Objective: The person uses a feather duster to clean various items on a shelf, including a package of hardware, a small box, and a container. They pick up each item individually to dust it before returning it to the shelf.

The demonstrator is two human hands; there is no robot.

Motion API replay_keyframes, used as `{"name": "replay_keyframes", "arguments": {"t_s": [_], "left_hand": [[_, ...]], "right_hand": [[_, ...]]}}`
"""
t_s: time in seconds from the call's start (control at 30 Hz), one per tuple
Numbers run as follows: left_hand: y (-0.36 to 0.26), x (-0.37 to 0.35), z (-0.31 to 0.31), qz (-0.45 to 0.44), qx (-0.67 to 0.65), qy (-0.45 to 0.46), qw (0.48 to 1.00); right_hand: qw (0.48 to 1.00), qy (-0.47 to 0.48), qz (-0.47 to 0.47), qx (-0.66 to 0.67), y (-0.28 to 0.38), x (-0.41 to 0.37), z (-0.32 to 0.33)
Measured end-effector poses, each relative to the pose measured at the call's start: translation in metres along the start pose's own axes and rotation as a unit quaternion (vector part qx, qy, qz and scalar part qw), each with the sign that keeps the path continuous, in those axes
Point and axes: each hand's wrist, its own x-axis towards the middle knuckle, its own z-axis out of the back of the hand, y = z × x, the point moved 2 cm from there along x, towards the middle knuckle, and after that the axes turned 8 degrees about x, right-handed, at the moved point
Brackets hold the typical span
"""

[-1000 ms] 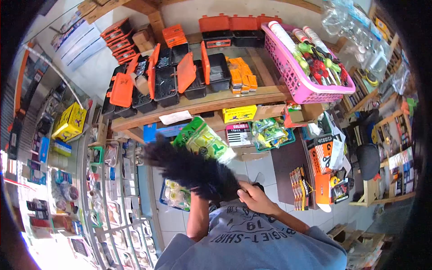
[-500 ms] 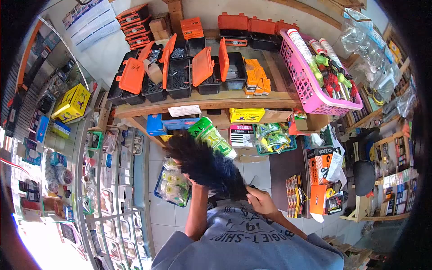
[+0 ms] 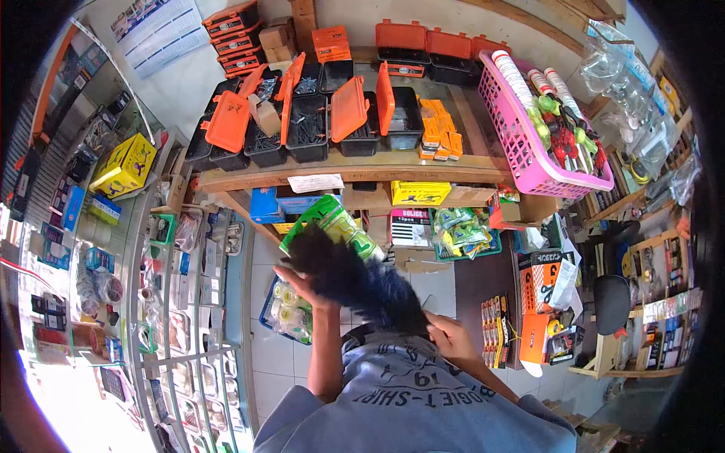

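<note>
A fluffy black feather duster (image 3: 370, 283) stretches across the space before my chest. My right hand (image 3: 453, 338) is closed around its narrow end, at the lower right. Behind the bristles is a green plastic packet (image 3: 328, 211) with pale shapes printed on it, tilted and partly covered by the duster. My left hand (image 3: 308, 291) is at the packet's lower edge and appears to hold it up from below; the duster's tip hides most of its fingers.
A wooden shelf (image 3: 362, 172) carries black bins with orange lids (image 3: 351, 109) and a pink basket (image 3: 563, 181) of tools and tubes. Below stand a yellow box (image 3: 419, 194) and a green tray (image 3: 495, 249). A glass display case (image 3: 192, 362) is on the left.
The green packet has shifted left and changed its tilt. The duster's tip has moved slightly right and down across it, and my right hand has moved slightly right.
</note>
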Motion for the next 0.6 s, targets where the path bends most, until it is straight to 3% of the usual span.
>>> {"name": "replay_keyframes", "arguments": {"t_s": [0.03,0.07,0.13,0.17,0.2,0.27,0.33,0.4,0.5,0.6], "left_hand": [[-0.003,-0.007,-0.009,0.060,0.046,-0.061,0.995],[0.001,0.000,0.010,0.059,0.046,-0.062,0.995],[0.008,0.021,0.063,-0.024,0.207,-0.035,0.977],[0.003,0.006,0.016,-0.009,0.161,-0.048,0.986],[0.003,0.009,0.020,-0.011,0.161,-0.048,0.986],[0.004,0.013,0.026,0.003,0.071,0.007,0.997],[0.000,0.012,0.028,-0.004,0.180,0.004,0.984],[0.001,0.006,0.027,-0.023,0.257,-0.095,0.961],[0.002,0.009,0.034,0.018,0.183,-0.046,0.982],[0.000,0.009,0.041,0.009,0.241,-0.059,0.969]], "right_hand": [[1.000,0.002,0.000,-0.001,-0.002,0.001,0.002],[1.000,-0.010,0.020,0.007,-0.004,0.002,0.004],[0.999,-0.020,0.042,0.016,0.000,0.005,0.010],[0.998,0.021,0.047,-0.031,0.009,0.006,0.014],[0.994,0.061,0.053,-0.079,0.014,0.007,0.015],[0.996,0.023,0.070,-0.051,0.012,0.006,0.015],[0.996,-0.014,0.085,-0.023,0.014,0.006,0.017],[0.997,-0.019,0.074,-0.022,0.019,0.008,0.020],[0.993,0.013,0.090,-0.076,0.018,0.008,0.025],[0.998,-0.030,0.045,-0.045,0.021,0.008,0.025]]}}
